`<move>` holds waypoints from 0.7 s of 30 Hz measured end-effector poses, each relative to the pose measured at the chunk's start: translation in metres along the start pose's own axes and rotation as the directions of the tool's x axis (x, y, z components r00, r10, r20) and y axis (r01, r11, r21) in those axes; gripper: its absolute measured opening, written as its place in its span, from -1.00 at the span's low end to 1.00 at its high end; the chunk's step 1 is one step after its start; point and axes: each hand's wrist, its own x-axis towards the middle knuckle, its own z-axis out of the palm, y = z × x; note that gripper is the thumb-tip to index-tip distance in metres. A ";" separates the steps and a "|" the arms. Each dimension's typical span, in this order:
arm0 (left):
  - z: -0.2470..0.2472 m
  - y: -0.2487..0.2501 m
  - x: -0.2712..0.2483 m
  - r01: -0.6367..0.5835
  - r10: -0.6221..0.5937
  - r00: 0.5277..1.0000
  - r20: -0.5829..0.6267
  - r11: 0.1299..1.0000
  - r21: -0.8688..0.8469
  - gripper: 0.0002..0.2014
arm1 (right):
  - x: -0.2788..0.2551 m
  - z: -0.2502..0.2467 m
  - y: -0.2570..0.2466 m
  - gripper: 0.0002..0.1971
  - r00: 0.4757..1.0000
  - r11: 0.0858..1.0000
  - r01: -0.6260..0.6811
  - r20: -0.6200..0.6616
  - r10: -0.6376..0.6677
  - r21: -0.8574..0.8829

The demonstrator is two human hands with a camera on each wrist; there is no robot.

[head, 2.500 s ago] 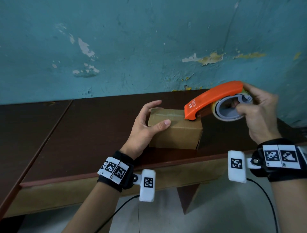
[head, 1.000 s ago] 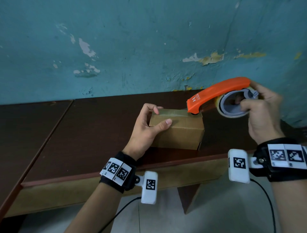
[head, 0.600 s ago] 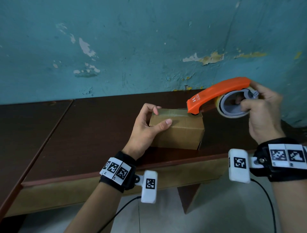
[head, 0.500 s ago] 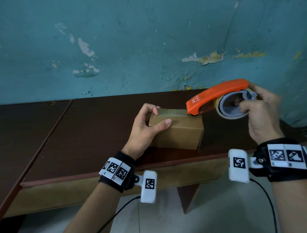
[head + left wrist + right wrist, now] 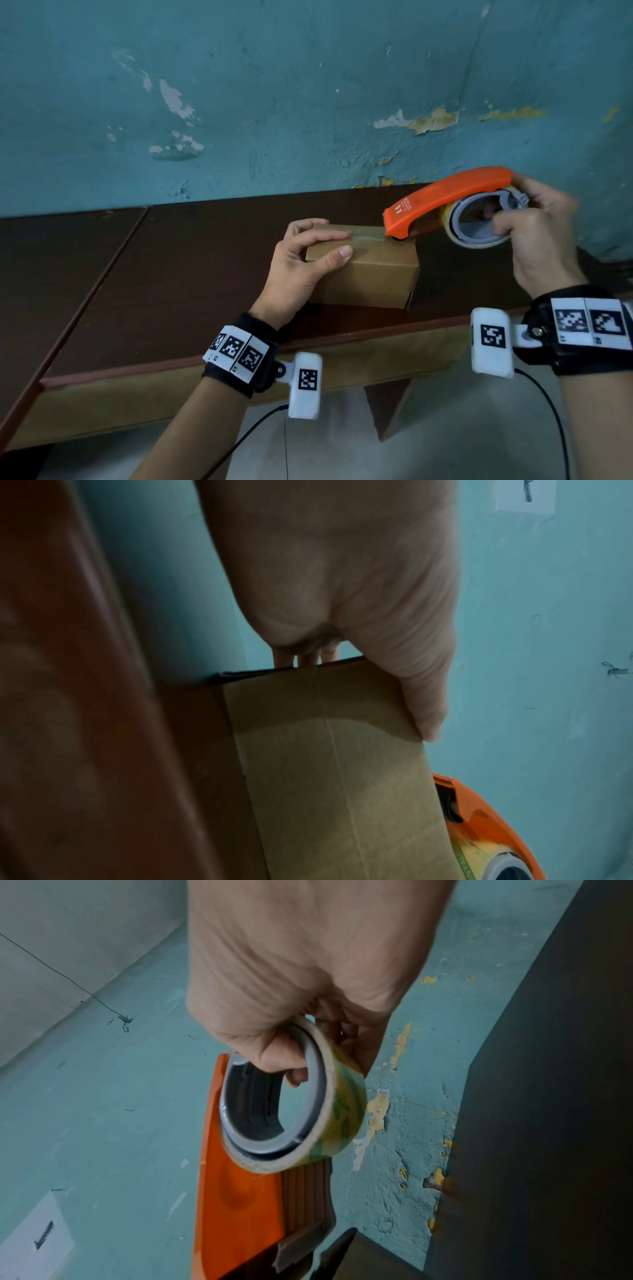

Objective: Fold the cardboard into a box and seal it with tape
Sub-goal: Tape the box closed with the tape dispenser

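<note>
— Grip, left side?
— Left hand point(image 5: 301, 260) clamped on the near left corner of the box point(image 5: 370, 274): thumb point(image 5: 337, 257) pressed against the front face, fingers curled over the top edge. Confirmed from the left wrist view: thumb along the box's edge, fingertips hooked past the far edge.

— Right side?
— Right hand point(image 5: 537, 236) closed round the tape dispenser point(image 5: 448, 202). Fingers hooked through the grey hub of the tape roll point(image 5: 337, 1107), thumb outside it.

— Position of the box?
— Resting on the dark brown table point(image 5: 171, 274), near the front edge, folded shut, upright. Well clear of the wall point(image 5: 308, 85) behind.

— Dispenser against the box?
— Orange nose down on the top face at the right far corner, touching. Roll end raised, held out to the right and off the box. Body tilted, nose low.

— Tape on the box?
— Glossy strip point(image 5: 368, 236) visible along the top, running from the left fingers to the dispenser's nose. Whether cut from the roll: cannot tell.

— Condition of the box?
— Right end flap seam showing a thin dark gap at the front corner. Centre crease visible down the front face in the left wrist view.

— Surroundings?
— Teal wall with peeling patches. Marker bands point(image 5: 239, 353) on both wrists, cables trailing below.
</note>
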 end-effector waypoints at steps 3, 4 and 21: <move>0.001 0.002 0.000 0.025 -0.025 1.000 0.000 0.999 0.033 -0.52 | -0.002 0.001 -0.004 -0.26 1.000 1.000 0.022 0.000 -0.022 0.017; 0.001 0.002 -0.001 0.031 -0.031 1.000 -0.003 0.999 0.036 -0.46 | -0.002 0.002 -0.004 -0.26 1.000 0.999 0.029 -0.001 -0.029 0.021; -0.005 0.003 0.003 -0.057 0.047 0.997 0.056 0.978 0.199 -0.68 | -0.002 -0.003 0.006 -0.22 1.000 0.997 0.019 0.017 -0.018 -0.076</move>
